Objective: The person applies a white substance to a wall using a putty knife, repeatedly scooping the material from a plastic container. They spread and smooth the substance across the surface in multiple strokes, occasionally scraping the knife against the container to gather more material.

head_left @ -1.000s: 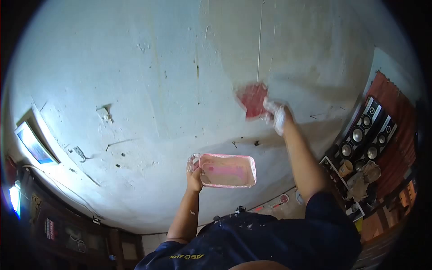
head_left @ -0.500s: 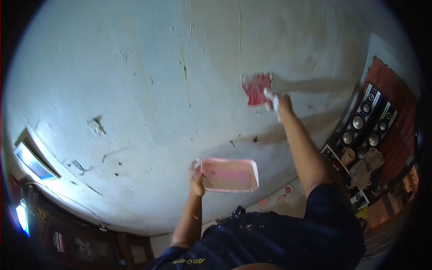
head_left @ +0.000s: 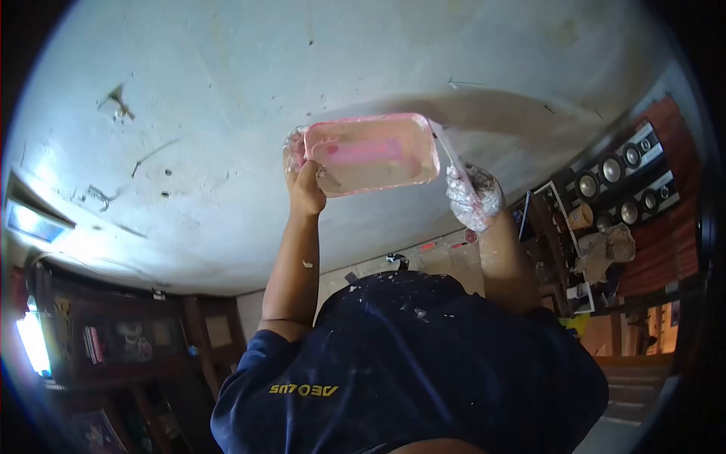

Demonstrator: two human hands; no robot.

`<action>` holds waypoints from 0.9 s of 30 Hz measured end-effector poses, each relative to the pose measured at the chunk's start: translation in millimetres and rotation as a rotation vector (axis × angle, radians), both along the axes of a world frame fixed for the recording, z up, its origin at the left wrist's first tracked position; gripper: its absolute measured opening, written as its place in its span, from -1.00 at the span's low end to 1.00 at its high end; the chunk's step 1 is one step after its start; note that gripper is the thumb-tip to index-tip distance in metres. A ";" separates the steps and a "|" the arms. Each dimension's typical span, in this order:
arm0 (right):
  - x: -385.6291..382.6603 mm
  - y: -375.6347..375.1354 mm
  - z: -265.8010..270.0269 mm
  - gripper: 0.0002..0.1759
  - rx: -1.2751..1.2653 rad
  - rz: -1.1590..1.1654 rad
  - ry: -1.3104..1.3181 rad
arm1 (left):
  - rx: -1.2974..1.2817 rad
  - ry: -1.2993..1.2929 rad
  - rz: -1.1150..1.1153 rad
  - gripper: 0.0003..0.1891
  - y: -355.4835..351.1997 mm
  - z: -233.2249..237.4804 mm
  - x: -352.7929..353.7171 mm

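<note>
My left hand [head_left: 305, 185], smeared with white paste, grips the left end of a pink plastic tray [head_left: 378, 186], thumb over its rim. A thin layer of pale paste coats the tray's inside. A spreader [head_left: 451, 151], seen nearly edge-on, is held in my right hand [head_left: 476, 200], whose fingers are thickly covered in whitish paste. The upper end of its blade is right at the tray's right rim. Behind both hands is the pale, patchy wall [head_left: 227, 98].
Hooks [head_left: 98, 198] and small holes mark the wall at left, near a bright lamp [head_left: 38, 221]. A dark cabinet [head_left: 128, 333] stands at lower left. Speakers [head_left: 631, 155], a cup [head_left: 581, 216] and a red curtain [head_left: 650, 261] are at right. Small red items [head_left: 428, 247] lie on the tiled floor.
My right hand has come down off the wall with the spreader to the tray's right side. The tray appears higher in view, and the camera has tilted down, showing more of my shirt.
</note>
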State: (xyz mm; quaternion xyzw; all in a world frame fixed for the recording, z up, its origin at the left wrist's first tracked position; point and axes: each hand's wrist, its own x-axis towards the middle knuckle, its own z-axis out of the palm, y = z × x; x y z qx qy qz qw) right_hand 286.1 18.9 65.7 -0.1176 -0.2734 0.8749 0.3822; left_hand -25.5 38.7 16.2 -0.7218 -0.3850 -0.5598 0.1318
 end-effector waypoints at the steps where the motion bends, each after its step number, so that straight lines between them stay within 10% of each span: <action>1: -10.5 -4.6 2.6 -0.76 0.071 -0.252 -0.236 | -0.170 -0.428 -0.209 -0.64 -7.9 9.2 11.5; 2: -20.6 -9.3 4.9 -0.78 0.146 -0.504 -0.474 | -0.331 -0.861 -0.416 -0.73 -13.7 12.2 17.2; 6: -55.0 -19.0 4.5 -0.76 0.167 -0.544 -0.874 | 0.119 -0.208 -0.027 -0.71 -11.6 -8.0 10.1; 10: -59.8 -21.5 -11.4 -0.72 0.164 -0.491 -1.011 | -0.166 -0.638 -0.181 -0.60 -27.6 -15.2 16.7; 16: -18.4 -50.0 -30.5 -0.78 0.287 -0.238 -1.324 | -0.007 -0.313 0.203 -0.67 -36.6 -40.1 2.4; 19: 8.2 -58.2 -60.2 -0.85 -0.177 -0.438 -0.945 | 0.099 -0.203 0.294 -0.68 -40.5 -49.4 -5.4; 20: 49.6 -52.4 -113.6 -0.88 0.184 -0.490 -0.770 | 0.175 -0.146 0.249 -0.66 -40.2 -51.1 -7.9; 22: 17.4 -53.4 -78.8 -0.85 0.119 -0.919 -0.562 | 0.101 -0.258 0.184 -0.63 -42.5 -54.5 -8.4; 27: 32.9 -20.8 -2.6 -0.85 0.307 -0.980 -0.894 | -0.245 -0.807 -0.208 -0.42 -58.4 -65.2 3.0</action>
